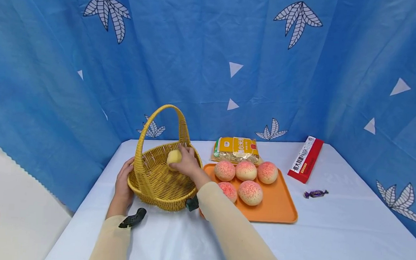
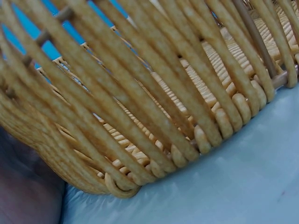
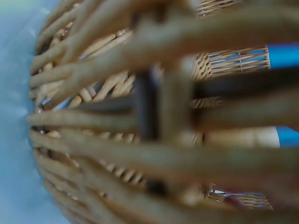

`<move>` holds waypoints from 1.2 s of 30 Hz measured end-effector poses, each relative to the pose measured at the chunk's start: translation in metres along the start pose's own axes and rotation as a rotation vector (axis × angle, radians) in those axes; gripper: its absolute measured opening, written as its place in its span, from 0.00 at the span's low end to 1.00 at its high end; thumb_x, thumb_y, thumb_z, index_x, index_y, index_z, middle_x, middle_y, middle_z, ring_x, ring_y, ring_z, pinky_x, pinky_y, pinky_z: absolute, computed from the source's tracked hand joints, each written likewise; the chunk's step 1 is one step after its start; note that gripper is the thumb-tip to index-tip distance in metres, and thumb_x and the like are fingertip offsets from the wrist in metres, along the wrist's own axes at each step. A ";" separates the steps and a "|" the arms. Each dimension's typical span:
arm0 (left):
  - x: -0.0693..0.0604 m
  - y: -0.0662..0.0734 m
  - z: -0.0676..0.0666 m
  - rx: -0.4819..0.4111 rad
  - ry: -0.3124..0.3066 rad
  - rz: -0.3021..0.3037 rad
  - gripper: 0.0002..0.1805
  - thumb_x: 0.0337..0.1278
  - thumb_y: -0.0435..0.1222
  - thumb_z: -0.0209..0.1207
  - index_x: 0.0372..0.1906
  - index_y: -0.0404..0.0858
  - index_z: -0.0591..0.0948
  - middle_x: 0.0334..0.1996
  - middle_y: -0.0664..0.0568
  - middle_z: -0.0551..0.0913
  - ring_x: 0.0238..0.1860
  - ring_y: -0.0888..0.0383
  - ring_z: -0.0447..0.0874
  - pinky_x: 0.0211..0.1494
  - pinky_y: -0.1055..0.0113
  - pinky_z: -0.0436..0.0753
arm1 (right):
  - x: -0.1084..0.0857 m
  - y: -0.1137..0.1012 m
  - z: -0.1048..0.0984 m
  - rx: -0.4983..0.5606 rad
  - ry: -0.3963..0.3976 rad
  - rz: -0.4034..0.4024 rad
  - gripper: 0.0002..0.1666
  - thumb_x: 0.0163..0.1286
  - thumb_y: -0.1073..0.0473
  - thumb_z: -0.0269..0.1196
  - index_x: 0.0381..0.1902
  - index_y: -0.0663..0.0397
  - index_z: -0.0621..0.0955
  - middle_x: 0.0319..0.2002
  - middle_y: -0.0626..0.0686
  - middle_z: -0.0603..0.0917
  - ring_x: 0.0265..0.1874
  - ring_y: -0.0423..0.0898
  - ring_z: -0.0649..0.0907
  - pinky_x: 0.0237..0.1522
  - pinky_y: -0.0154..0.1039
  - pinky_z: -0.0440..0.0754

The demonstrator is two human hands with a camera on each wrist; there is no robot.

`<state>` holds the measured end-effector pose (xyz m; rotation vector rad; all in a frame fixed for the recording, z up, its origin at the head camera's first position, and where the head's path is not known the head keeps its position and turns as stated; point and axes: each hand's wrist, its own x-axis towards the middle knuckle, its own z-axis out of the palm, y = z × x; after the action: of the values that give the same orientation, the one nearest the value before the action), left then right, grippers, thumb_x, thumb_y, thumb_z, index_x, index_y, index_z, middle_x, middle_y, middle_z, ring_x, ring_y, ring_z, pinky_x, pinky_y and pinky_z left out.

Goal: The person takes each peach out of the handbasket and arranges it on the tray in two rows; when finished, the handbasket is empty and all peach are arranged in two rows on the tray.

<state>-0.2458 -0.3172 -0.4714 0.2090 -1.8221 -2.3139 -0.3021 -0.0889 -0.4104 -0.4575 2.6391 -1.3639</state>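
In the head view my right hand [image 1: 189, 163] reaches over the rim of a yellow wicker basket [image 1: 164, 202] and holds a round, pale yellow thing [image 1: 174, 157] inside it. Fingers cover part of that thing, so its kind is unclear. My left hand [image 1: 123, 184] grips the basket's left side near the rim. The handle arches upright. Up close, the left wrist view shows the woven wall [image 2: 154, 107], with a blurred bit of hand at lower left. Slats of the basket [image 3: 117, 149] fill the right wrist view.
Right of the basket, an orange tray [image 1: 278, 208] bears several pink-speckled, peach-like round things [image 1: 250, 193]. Behind it lies a yellow grain packet [image 1: 236, 149]. A red-and-white pasta box [image 1: 305, 160] and a purple wrapped candy [image 1: 316, 194] lie farther right. Blue curtains border the white table.
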 end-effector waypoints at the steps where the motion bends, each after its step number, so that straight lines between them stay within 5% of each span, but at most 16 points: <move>1: 0.000 0.000 0.000 -0.002 0.000 0.000 0.23 0.79 0.44 0.37 0.73 0.51 0.66 0.62 0.65 0.71 0.58 0.69 0.74 0.57 0.80 0.75 | 0.000 0.000 0.000 -0.010 -0.001 0.002 0.46 0.68 0.51 0.67 0.78 0.45 0.59 0.73 0.58 0.57 0.60 0.60 0.76 0.56 0.54 0.80; 8: -0.002 0.001 0.000 0.002 -0.006 -0.002 0.24 0.80 0.44 0.37 0.73 0.50 0.65 0.61 0.65 0.71 0.57 0.69 0.74 0.57 0.81 0.75 | 0.001 0.002 0.003 -0.054 0.018 0.024 0.42 0.65 0.51 0.69 0.73 0.48 0.66 0.70 0.59 0.60 0.59 0.60 0.76 0.57 0.56 0.79; 24: -0.001 0.003 0.003 0.026 -0.009 -0.005 0.25 0.79 0.44 0.35 0.75 0.52 0.64 0.63 0.66 0.70 0.59 0.70 0.72 0.58 0.81 0.74 | 0.001 0.002 0.004 -0.041 -0.015 0.040 0.39 0.63 0.55 0.72 0.66 0.49 0.65 0.59 0.60 0.78 0.55 0.56 0.81 0.54 0.51 0.80; 36: -0.003 0.004 0.001 0.017 -0.001 0.004 0.23 0.79 0.43 0.37 0.73 0.52 0.66 0.60 0.66 0.72 0.55 0.69 0.75 0.56 0.80 0.76 | -0.004 -0.001 0.005 -0.056 -0.012 0.013 0.37 0.61 0.54 0.73 0.62 0.51 0.66 0.57 0.61 0.74 0.54 0.55 0.79 0.53 0.51 0.81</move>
<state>-0.2430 -0.3168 -0.4673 0.2069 -1.8411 -2.2975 -0.2973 -0.0918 -0.4128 -0.4531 2.6720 -1.2817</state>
